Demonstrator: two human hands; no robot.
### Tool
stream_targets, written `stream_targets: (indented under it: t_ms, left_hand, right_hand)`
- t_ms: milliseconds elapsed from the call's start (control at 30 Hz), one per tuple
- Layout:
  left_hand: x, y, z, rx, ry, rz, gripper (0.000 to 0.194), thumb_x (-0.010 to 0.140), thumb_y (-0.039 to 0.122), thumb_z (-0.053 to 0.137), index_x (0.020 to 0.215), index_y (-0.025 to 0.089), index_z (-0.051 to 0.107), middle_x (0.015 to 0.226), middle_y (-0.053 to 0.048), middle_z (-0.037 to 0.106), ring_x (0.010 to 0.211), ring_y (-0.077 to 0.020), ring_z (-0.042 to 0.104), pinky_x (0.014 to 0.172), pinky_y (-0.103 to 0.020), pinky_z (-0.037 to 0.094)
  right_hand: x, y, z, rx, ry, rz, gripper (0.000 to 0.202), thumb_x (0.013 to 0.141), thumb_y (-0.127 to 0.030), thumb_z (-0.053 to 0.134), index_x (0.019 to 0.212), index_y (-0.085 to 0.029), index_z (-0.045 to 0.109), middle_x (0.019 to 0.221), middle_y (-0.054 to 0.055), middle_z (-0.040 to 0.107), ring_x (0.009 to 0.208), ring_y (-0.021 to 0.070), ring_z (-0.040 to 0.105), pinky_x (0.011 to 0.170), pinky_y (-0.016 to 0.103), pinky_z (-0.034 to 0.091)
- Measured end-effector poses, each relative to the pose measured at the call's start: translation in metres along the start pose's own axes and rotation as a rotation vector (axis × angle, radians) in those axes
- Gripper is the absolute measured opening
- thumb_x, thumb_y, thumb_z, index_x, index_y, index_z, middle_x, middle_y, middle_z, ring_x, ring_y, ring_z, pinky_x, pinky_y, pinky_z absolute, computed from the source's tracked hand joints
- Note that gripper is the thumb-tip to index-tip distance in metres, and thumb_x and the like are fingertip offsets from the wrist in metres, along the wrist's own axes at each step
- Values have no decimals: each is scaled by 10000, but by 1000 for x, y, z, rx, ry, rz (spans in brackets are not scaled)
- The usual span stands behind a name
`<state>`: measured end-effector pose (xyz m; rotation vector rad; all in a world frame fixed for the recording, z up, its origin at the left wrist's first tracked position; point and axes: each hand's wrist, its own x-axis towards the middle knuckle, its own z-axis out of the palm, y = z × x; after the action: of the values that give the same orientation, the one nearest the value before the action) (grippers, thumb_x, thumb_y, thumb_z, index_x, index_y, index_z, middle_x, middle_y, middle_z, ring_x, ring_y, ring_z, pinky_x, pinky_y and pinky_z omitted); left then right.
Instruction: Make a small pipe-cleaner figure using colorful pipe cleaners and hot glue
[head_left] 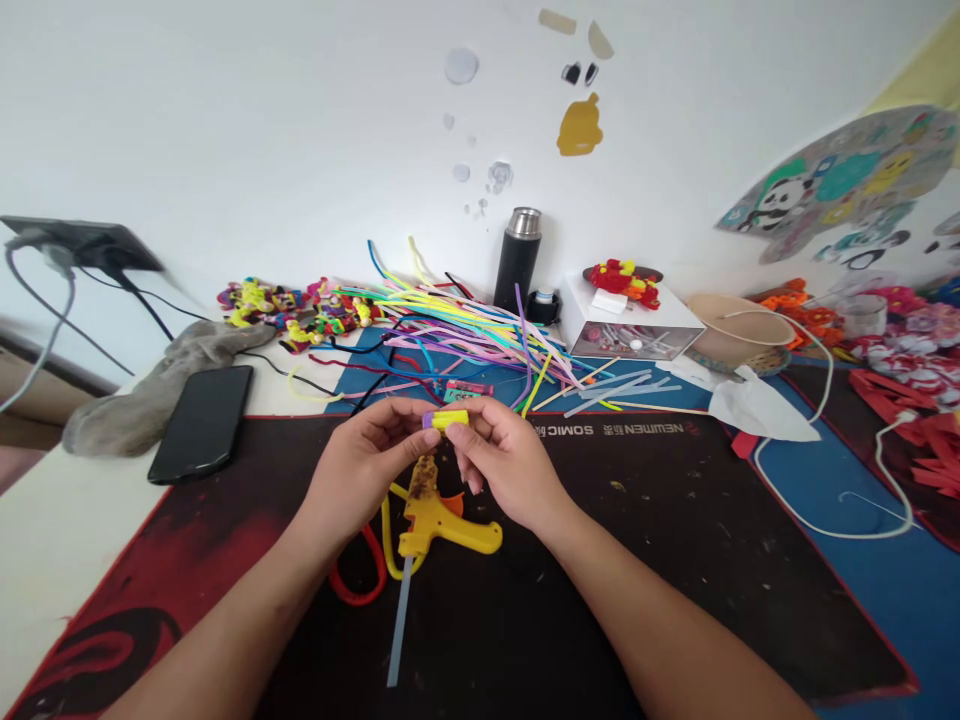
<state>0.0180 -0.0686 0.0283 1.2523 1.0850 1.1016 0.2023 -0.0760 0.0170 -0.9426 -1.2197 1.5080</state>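
Between both hands, above the black mat, is a small yellow and purple piece. My left hand pinches its purple end with thumb and fingers. My right hand has its thumb and fingers closed on the yellow end. Just below the hands a yellow glue gun lies on the mat, a clear glue stick sticking out of its back. Beside the gun are a looped red pipe cleaner and a yellow one, partly hidden.
Behind the hands lies a pile of coloured pipe cleaners. A black flask and white box stand near the wall. At left is a phone; at right, a beige bowl, crumpled tissue and white cable.
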Motion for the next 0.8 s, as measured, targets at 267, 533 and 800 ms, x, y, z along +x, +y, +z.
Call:
stream_targets:
  t_ms: [267, 533, 800]
  left_hand:
    - [-1, 2, 0, -19, 21, 2, 393, 701, 467, 987, 908, 204, 781, 899, -43, 781, 850, -226, 730, 816, -334, 596]
    - [-4, 0, 1, -14, 26, 60, 378, 749, 423, 971, 987, 213, 767, 951, -42, 786, 900, -226, 741, 839, -329, 601]
    - [-4, 3, 3, -12, -2, 94, 340, 790, 388, 945, 1008, 216, 748, 922, -31, 777, 875, -217, 748, 811, -318, 611]
  right_hand:
    - [-2, 1, 0, -20, -16, -9, 355, 935, -532, 766, 1079, -223, 669, 607, -90, 565, 442, 86, 486, 415, 207, 391]
    - [-2, -1, 2, 12, -3, -2, 403, 926, -538, 780, 1149, -225, 658, 664, -82, 602, 425, 77, 509, 415, 207, 402]
    - [-1, -2, 2, 37, 8, 16, 391, 914, -546, 783, 1081, -220, 645, 661, -82, 601, 415, 76, 508, 409, 214, 399]
